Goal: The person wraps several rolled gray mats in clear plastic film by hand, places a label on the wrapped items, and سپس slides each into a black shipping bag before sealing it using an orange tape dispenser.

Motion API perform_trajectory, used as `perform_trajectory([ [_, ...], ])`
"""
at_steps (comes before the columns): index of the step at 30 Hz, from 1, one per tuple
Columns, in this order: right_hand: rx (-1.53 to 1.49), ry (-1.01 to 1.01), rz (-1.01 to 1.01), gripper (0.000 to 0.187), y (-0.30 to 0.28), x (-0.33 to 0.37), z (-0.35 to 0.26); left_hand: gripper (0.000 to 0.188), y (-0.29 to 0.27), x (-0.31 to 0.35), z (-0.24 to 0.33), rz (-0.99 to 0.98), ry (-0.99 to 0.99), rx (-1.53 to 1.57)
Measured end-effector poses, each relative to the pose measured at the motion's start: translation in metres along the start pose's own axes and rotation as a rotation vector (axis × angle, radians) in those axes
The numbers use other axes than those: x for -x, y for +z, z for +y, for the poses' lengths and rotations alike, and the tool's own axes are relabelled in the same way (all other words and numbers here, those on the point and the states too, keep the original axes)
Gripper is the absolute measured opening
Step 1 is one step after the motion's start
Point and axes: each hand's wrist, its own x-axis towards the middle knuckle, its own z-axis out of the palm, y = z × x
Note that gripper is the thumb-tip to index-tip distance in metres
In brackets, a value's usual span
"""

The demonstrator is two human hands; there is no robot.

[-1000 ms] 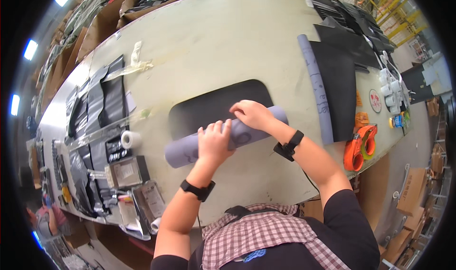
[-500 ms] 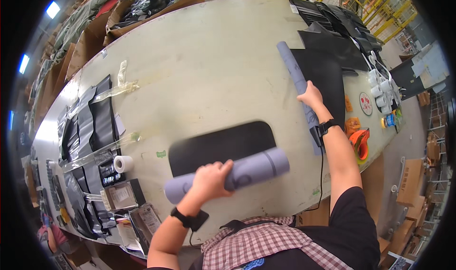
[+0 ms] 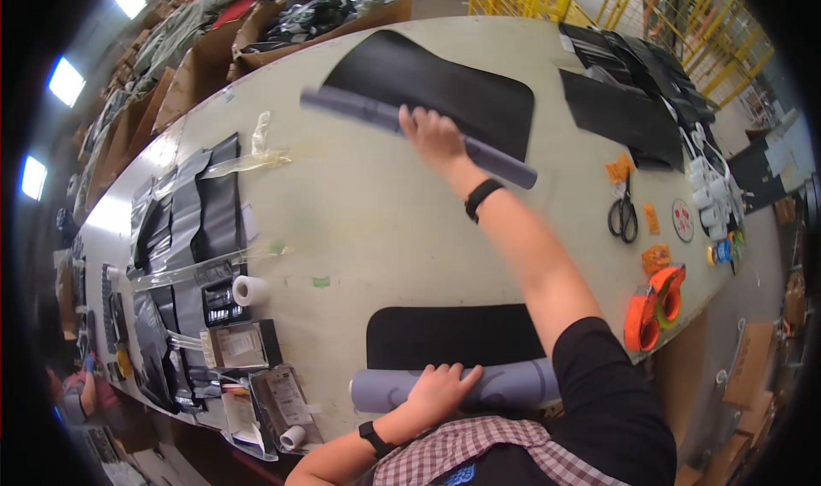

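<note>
My left hand rests on a rolled grey-blue mat lying at the near edge of the long pale table, just in front of a flat black mat. My right hand reaches far across the table and grips a second, thinner grey roll. That roll lies slanted along the near edge of a large black sheet at the far side.
Orange tape dispensers, scissors and small parts lie at the right. Black sheets are stacked at the far right. Black bags, plastic sleeves, tape rolls and labels crowd the left. Cardboard boxes stand beyond the table.
My right hand left the near roll, reached to the far side and took hold of the thin grey roll. My left hand stayed on the near roll. The view swung.
</note>
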Motion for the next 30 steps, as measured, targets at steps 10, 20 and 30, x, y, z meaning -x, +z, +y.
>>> perform_trajectory([
  [10, -0.789, -0.002, -0.094, 0.021, -0.038, 0.076, -0.038, 0.053, 0.016, 0.002, 0.000, 0.087, 0.016, 0.014],
  [20, -0.785, -0.195, -0.342, 0.049, -0.102, 0.176, -0.062, 0.089, -0.004, 0.005, 0.011, 0.013, -0.078, 0.029],
  [30, -0.863, -0.034, -0.633, 0.035, -0.150, 0.191, -0.070, 0.090, 0.005, 0.009, 0.017, 0.083, -0.102, -0.086],
])
